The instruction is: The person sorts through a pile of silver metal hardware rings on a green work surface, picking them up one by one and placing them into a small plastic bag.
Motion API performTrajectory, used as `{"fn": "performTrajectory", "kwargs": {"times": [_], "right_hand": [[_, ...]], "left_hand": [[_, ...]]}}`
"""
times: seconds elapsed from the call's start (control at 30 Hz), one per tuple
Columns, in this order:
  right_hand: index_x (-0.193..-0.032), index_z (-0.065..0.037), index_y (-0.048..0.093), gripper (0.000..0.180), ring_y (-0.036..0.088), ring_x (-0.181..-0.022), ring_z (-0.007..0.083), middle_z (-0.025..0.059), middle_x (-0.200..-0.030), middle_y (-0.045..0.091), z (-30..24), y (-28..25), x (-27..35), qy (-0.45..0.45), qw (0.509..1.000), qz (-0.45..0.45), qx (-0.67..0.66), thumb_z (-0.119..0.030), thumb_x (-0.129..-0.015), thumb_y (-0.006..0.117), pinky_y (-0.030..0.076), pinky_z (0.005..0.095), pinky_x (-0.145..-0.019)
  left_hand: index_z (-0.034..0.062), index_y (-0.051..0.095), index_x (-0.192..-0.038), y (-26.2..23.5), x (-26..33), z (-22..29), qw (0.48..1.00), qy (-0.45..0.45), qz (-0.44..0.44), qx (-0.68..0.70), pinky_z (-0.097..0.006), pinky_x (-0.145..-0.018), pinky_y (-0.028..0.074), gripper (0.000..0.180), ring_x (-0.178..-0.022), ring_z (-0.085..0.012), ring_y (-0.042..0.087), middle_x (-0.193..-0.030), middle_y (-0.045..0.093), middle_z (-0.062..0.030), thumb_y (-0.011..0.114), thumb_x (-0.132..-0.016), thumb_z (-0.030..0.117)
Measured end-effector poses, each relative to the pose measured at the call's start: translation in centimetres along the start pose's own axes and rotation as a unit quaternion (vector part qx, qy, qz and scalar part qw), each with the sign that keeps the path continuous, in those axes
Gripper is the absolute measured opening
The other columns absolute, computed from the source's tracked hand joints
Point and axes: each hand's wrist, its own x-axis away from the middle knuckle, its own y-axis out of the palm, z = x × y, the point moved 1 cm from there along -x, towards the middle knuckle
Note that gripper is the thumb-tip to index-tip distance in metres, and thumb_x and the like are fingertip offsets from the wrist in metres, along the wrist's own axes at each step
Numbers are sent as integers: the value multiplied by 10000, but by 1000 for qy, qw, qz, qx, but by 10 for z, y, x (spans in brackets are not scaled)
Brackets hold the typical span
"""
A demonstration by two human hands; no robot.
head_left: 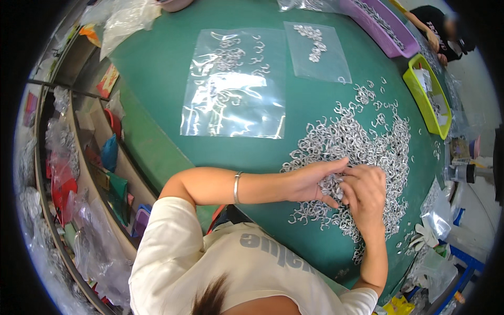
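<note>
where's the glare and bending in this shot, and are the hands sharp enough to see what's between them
Head view: white glare streaks the large clear bag; head view: shelf edges bend near the dark rim; head view: left hand and right hand have clear outlines, but the grey pieces between them are hard to tell apart.

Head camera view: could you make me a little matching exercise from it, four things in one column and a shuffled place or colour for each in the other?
Things:
1. Bracelet
2. Heap of metal pieces
3. Tabletop
4. Larger clear bag

Places and colours:
A. Green
B. Lying flat, left of a smaller bag
C. Around the left forearm
D. Partly below the left hand and right hand

Pairs: 1-C, 2-D, 3-A, 4-B
</note>
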Motion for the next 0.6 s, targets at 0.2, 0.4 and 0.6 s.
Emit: {"fn": "performTrajectory", "kwargs": {"times": [0.2,0.4,0.6], "right_hand": [[-956,28,627,127,602,-870,272,126,-893,649,21,16,-4,282,933,106,-199,-12,-840,596,466,353,-802],[-1172,12,559,388,542,-1059,348,164,-1132,591,77,79,-99,6,995,71,69,-15,-786,595,433,413,-911],[-861,-68,636,117,604,-952,251,107,-942,646,135,120,-166,15,942,-12,334,-74,-776,555,445,370,-809]], "left_hand": [[59,572,-1190,-12,7,-16,994,72,26,-80,-266,-693,515,303,-889,-120,600,-1014,609,-23,557,-954,249],[42,542,-1248,-8,67,-15,979,141,144,-22,-320,-834,513,304,-975,-179,600,-1075,610,-77,506,-973,165],[-36,478,-1264,-3,73,16,957,194,211,47,-404,-964,495,321,-1104,-291,565,-1220,551,-193,435,-980,107]]}}
